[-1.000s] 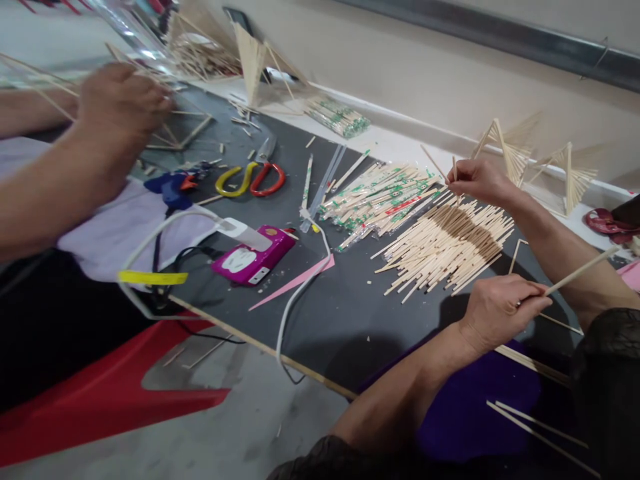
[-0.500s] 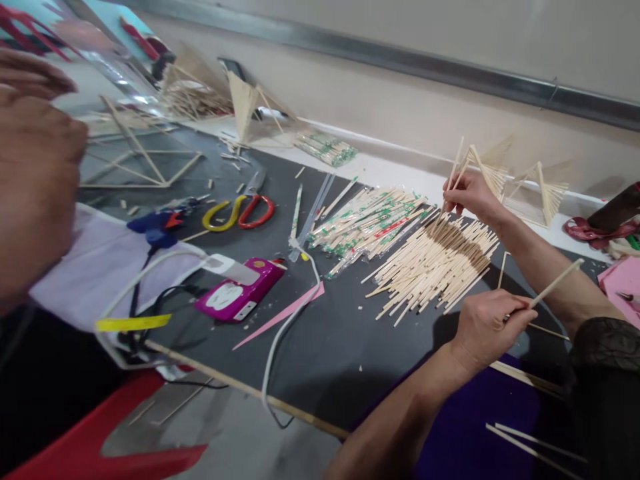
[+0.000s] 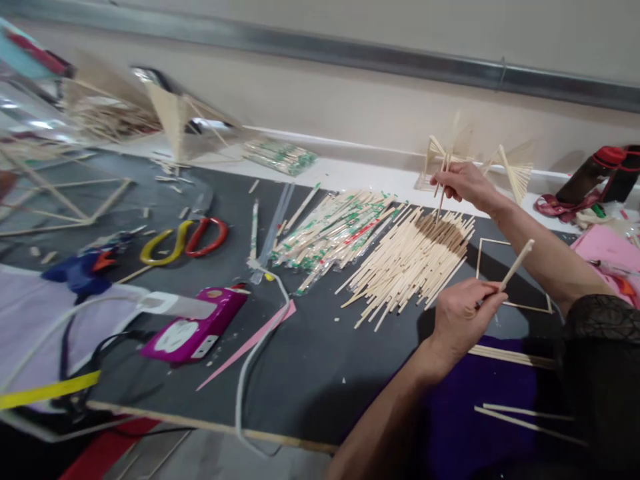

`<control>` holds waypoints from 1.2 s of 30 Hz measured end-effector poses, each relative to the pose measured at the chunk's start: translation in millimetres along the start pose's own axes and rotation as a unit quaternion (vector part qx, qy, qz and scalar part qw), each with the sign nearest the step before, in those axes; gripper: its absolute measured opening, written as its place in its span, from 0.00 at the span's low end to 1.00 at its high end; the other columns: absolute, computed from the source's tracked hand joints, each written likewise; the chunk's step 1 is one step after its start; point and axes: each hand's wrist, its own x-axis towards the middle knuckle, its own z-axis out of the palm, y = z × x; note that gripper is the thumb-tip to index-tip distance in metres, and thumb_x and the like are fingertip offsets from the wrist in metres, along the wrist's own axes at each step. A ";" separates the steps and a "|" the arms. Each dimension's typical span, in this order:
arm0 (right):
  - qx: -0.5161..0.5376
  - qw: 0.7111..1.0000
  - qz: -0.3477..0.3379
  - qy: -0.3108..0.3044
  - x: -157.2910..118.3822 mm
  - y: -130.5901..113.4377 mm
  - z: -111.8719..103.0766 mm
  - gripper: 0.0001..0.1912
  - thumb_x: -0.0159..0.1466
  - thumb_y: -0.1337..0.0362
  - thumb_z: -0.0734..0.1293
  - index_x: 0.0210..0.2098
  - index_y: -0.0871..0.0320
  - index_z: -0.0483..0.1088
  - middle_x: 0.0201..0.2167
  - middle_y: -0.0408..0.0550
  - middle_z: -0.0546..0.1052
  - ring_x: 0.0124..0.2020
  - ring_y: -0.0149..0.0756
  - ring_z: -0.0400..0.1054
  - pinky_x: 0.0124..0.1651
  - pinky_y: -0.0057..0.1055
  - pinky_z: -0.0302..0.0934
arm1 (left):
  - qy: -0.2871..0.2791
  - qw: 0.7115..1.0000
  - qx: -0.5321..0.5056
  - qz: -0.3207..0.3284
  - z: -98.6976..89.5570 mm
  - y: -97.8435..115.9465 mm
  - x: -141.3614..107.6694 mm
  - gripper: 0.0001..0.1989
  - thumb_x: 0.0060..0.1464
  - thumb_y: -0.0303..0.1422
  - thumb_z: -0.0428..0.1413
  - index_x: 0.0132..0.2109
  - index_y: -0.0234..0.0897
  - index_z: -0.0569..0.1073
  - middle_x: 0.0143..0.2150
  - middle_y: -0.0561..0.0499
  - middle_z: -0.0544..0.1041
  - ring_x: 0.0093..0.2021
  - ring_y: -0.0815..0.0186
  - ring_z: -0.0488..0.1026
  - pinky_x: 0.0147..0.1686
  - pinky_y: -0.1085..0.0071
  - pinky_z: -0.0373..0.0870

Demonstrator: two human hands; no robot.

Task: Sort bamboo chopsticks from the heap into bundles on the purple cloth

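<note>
My right hand (image 3: 463, 183) is closed in a pinch around thin wooden chopsticks (image 3: 442, 175), held upright over a pile of loose chopsticks (image 3: 400, 267); their lower tips reach the pile's far side. Nearer to me, my left hand (image 3: 463, 310) is closed around another chopstick (image 3: 519, 261), whose end sticks out past the thumb to the upper right. Whether it is one stick or more in that fist I cannot tell. Left of the pile lie many chopsticks in clear wrappers (image 3: 333, 230) with green print. A square frame of sticks (image 3: 480, 260) lies partly behind my right forearm.
Scissors (image 3: 187, 240), a blue glue gun (image 3: 83, 270) and a purple power socket (image 3: 195, 327) with a white cable lie to the left. Fan-shaped stick models (image 3: 513, 167) stand by the wall. A dark bottle (image 3: 590, 177) is at right; two sticks (image 3: 525, 413) lie on purple cloth.
The view has swung to the right, so the table's things shift left. The other person's hand at the left has nearly gone from view. Both my hands keep their chopsticks.
</note>
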 end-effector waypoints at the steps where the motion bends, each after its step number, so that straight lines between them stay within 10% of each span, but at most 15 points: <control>1: -0.011 1.000 -0.008 0.011 -3.7 0.7 -8.3 0.06 0.64 0.68 0.66 0.32 0.62 0.74 0.18 0.42 0.68 0.19 0.27 0.61 0.22 0.25 0.57 | -0.004 1.000 0.001 -0.003 -1.0 0.8 0.5 0.05 0.58 0.31 0.61 0.35 0.37 0.81 0.36 0.48 0.85 0.34 0.67 0.82 0.37 0.73 0.79; 10: -0.115 0.992 0.015 0.049 -44.7 37.1 -72.6 0.03 0.57 0.73 0.68 0.33 0.62 0.73 0.21 0.45 0.73 0.23 0.32 0.70 0.24 0.27 0.63 | -0.027 1.000 -0.004 0.002 0.5 3.4 -1.3 0.05 0.58 0.29 0.61 0.35 0.35 0.80 0.34 0.48 0.85 0.34 0.67 0.82 0.34 0.74 0.77; 36: -0.018 0.993 0.117 0.002 -52.2 104.1 -53.0 0.03 0.55 0.73 0.69 0.27 0.60 0.72 0.18 0.41 0.74 0.20 0.28 0.70 0.17 0.19 0.58 | 0.014 0.978 -0.037 -0.204 -16.9 -5.4 11.6 0.05 0.52 0.32 0.61 0.32 0.39 0.82 0.35 0.49 0.85 0.27 0.70 0.77 0.25 0.76 0.71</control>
